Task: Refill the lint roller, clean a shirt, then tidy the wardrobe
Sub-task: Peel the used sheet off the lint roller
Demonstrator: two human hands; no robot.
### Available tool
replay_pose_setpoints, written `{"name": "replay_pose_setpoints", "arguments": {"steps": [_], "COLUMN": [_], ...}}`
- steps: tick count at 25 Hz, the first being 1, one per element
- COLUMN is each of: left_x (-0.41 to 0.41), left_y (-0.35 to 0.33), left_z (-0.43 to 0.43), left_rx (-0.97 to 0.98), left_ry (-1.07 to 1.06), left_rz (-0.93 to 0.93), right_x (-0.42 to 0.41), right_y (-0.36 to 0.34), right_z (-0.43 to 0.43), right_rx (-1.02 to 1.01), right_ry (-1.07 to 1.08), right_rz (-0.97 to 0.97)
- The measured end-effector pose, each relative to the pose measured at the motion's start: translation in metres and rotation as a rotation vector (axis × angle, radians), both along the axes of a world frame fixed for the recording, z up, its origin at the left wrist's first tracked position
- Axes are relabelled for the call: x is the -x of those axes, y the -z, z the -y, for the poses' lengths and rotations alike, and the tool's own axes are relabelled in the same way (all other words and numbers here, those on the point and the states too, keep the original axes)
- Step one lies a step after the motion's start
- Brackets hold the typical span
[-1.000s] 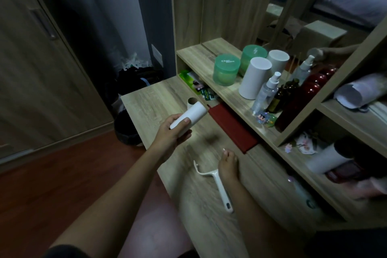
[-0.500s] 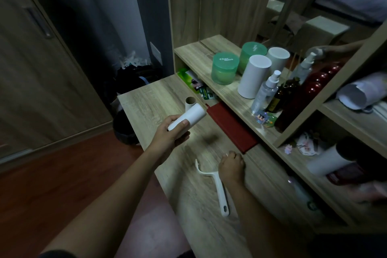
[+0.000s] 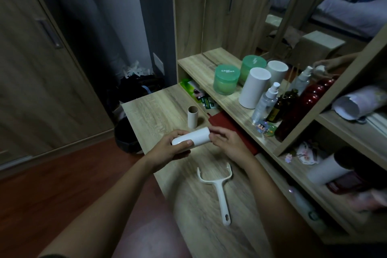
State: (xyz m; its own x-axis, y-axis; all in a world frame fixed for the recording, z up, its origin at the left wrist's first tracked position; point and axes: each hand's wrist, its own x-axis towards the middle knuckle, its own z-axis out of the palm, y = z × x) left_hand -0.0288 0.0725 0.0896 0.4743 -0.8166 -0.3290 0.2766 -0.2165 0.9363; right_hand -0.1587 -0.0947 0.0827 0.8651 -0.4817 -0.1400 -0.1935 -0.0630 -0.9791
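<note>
A white refill roll (image 3: 195, 137) is held level above the wooden desk (image 3: 155, 111). My left hand (image 3: 173, 150) grips its left half, thumb on top. My right hand (image 3: 227, 142) pinches its right end with the fingertips. The white lint roller handle (image 3: 218, 188), with its fork empty, lies flat on the desk below my hands. An empty brown cardboard core (image 3: 192, 117) stands upright just behind the roll.
A red pouch (image 3: 225, 121) lies under the low shelf (image 3: 234, 102), which carries green jars (image 3: 226, 79), a white cylinder (image 3: 254, 88), a spray bottle (image 3: 266, 103) and dark bottles. A black bin (image 3: 127, 138) stands left of the desk. Wardrobe doors stand at left.
My right hand has let go of the handle on the desk and risen to the right end of the roll. The left hand has turned the roll more level and lowered it slightly.
</note>
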Motion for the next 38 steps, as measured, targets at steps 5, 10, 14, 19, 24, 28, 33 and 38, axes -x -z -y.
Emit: {"name": "replay_pose_setpoints", "arguments": {"steps": [5,10,14,19,24,28,33,38], "left_x": [-0.008,-0.018,-0.026,-0.037,-0.046,-0.044,-0.04,-0.038], "left_y": [0.004,0.016,0.022,0.024,0.028,0.028,0.017,0.009], "left_z": [-0.003,-0.007,-0.007,-0.009,-0.014,-0.013,-0.003,0.011], "left_rx": [-0.064,-0.103,-0.122,-0.145,-0.152,-0.158,-0.163,-0.057], "left_ry": [0.045,-0.021,-0.119,-0.14,-0.141,-0.122,-0.072,-0.162], "left_rz": [0.098,0.088,0.061,0.068,0.094,0.102,0.084,-0.152], "right_x": [0.0,-0.008,-0.029,-0.053,-0.055,-0.055,-0.055,-0.047], "right_y": [0.005,0.02,0.068,0.119,0.131,0.107,0.038,0.02], "right_z": [0.002,0.005,0.008,0.002,0.002,0.001,-0.007,0.001], "right_rx": [0.042,0.06,0.489,0.767,0.771,0.647,-0.232,-0.063], "right_ry": [-0.062,0.034,0.099,-0.056,0.018,0.086,-0.042,-0.031], "right_rz": [-0.072,-0.047,-0.223,-0.499,-0.501,-0.331,-0.085,0.025]}}
